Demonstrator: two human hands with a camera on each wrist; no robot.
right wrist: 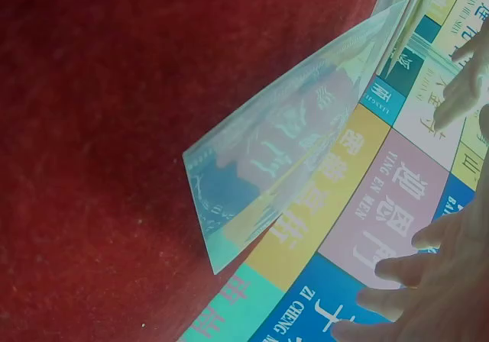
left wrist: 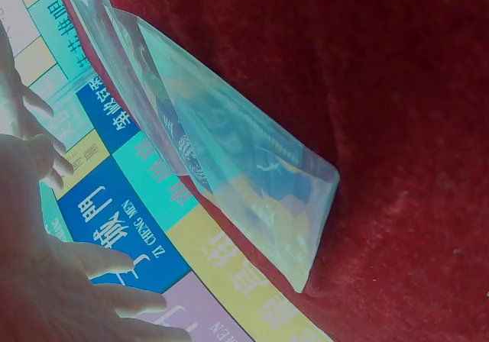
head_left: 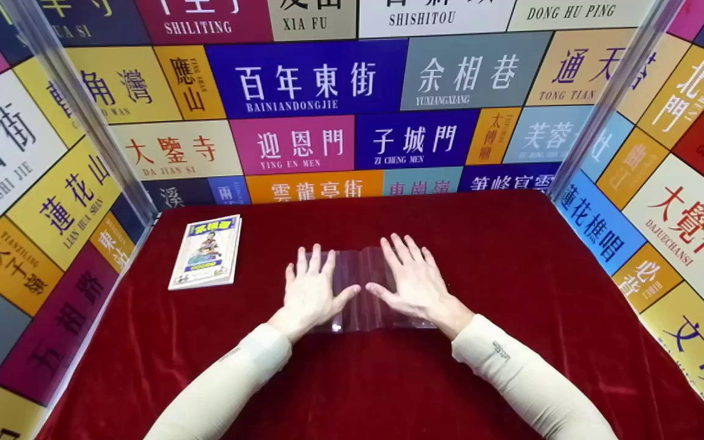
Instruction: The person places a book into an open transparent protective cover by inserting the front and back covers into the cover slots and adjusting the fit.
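Near the tabletop's (head_left: 511, 256) far left corner we see a booklet (head_left: 206, 252), its top toward the far edge, placed there, we think, to give the hands room. Mid-tabletop, we find the left hand (head_left: 312, 290) spread, pinching nothing, over the left half of a clear cover (head_left: 364, 311). Its long axis runs parallel to the far edge; its central fold points there. The right hand (head_left: 416, 281), likewise spread, spans the right half, we judge to flatten it; whether palms press, we cannot tell.
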